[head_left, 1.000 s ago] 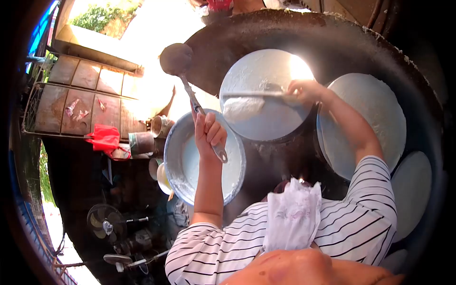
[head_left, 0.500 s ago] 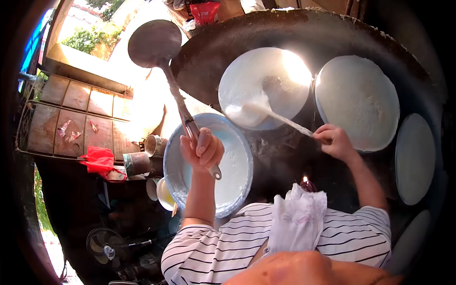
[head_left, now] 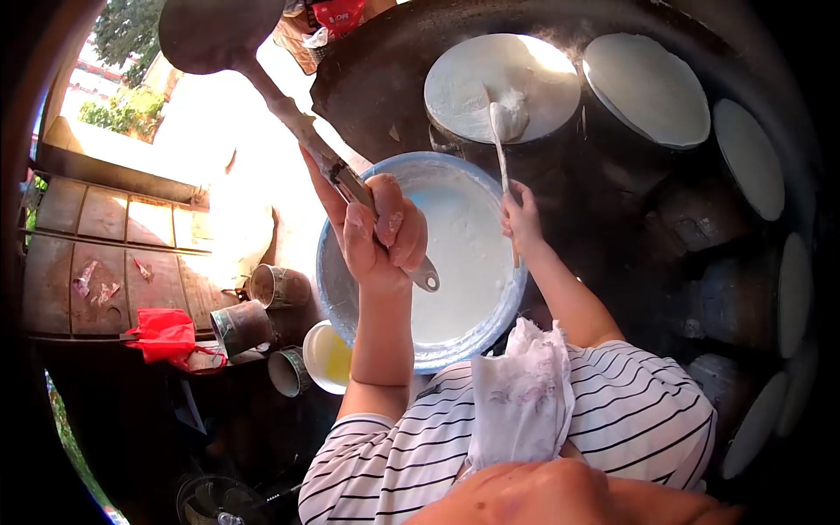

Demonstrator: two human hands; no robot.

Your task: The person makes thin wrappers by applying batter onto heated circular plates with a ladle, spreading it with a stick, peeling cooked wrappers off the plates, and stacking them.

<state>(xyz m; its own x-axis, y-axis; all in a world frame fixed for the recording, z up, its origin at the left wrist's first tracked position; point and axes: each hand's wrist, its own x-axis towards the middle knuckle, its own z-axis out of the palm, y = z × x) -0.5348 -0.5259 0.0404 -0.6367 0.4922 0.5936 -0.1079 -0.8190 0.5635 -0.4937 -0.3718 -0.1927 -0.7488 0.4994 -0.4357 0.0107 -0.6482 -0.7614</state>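
My left hand is closed round the handle of a large dark ladle, raised over the left side of a blue-rimmed basin of white liquid. My right hand grips a pale stick with a flattened end, above the basin's right rim. The stick's far end touches a lump of white batter on a round white surface beyond the basin.
More white rounds line the right side of the dark curved stove. At the left are a tiled ledge, a red bag, metal cans and a white bowl with yellow contents. A fan stands at lower left.
The ladle in my left hand appears larger and further up-left. My right hand has moved left towards the basin, and the stick has swung more upright. The view has shifted, showing more rounds at right.
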